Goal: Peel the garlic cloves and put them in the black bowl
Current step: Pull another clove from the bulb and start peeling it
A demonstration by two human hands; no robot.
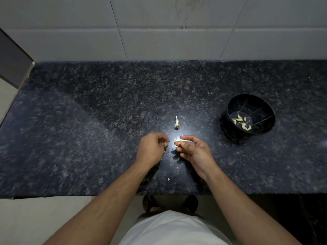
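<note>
Garlic clove (177, 143): just right of frame centre, above the bench (88, 129), pinched at the fingertips of the right hand (193, 152). Grip there: thumb and forefinger closed on the clove, remaining fingers loosely curled underneath. Pale skin shows along the clove's upper edge (glare from the bright spot on the bench washes out detail, so can't tell how much skin is on it).

Left hand (152, 149): just left of the clove, small gap between the two hands. Grip: fingers curled in toward the thumb. Can't tell whether they hold a scrap of skin or nothing.

Peeled cloves (241, 122): small pile at the bottom of the black bowl (261, 110). Bowl stands on the bench at the right of the frame, well apart from both hands, thin gold vein lines on its inner wall.

Garlic stem stub (177, 123): on the bench just above the hands, centre frame, pointed end up-frame. Skin scrap (169, 179): on the bench below the hands, near the front edge.

Bench is dark speckled stone and spans the frame width. White tiled wall (159, 23) runs across the top. Bottom of frame: white shirt (173, 230), and feet (152, 203) in dark sandals on a pale floor.
</note>
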